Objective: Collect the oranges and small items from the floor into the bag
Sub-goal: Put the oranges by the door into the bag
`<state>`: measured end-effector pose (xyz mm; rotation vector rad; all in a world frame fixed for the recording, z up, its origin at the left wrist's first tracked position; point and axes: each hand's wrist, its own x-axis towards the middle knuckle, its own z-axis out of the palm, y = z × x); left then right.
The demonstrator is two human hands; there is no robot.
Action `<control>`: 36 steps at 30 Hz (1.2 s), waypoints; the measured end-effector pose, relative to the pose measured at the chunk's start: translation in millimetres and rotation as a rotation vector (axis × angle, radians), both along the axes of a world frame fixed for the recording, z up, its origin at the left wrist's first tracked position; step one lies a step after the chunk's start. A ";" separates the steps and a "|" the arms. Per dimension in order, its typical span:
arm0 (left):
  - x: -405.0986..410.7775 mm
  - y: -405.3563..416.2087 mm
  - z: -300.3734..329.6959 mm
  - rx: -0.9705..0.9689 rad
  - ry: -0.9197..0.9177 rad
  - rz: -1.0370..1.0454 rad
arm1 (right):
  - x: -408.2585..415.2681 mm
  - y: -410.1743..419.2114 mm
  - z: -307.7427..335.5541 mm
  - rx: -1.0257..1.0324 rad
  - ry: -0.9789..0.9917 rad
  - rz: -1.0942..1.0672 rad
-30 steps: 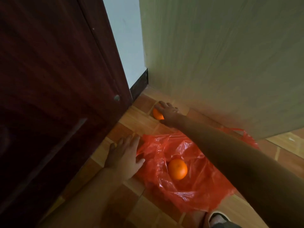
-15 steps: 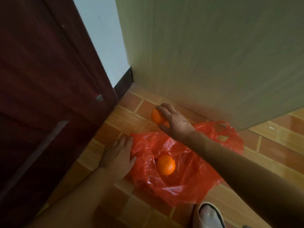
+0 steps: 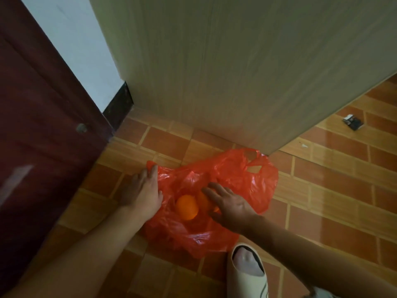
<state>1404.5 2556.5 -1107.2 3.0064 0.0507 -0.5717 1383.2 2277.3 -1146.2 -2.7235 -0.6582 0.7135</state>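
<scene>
Red bag [image 3: 240, 175] on floor [image 3: 335, 190], no legible print. Left hand [image 3: 142, 190] flat, pressing bag edge. Right hand [image 3: 231, 204] fingers spread, over second orange [image 3: 204, 200]; first orange [image 3: 187, 207] beside.

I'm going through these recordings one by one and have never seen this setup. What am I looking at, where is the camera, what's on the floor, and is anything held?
No machine here: a person works with bare hands, filmed by a wide-angle camera worn on the head, looking down. The left hand rests flat on the edge of a red plastic bag spread on the tiled floor. One orange lies in the bag. The right hand, fingers mostly straight, covers a second orange; whether it grips it I cannot tell. A small dark item lies on the tiles to the right, and a slipper shows at the bottom.
</scene>
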 end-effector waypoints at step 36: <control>12.8 -26.3 1.9 -0.185 -0.219 -0.138 | 34.9 -53.4 25.4 -0.342 -0.148 -0.345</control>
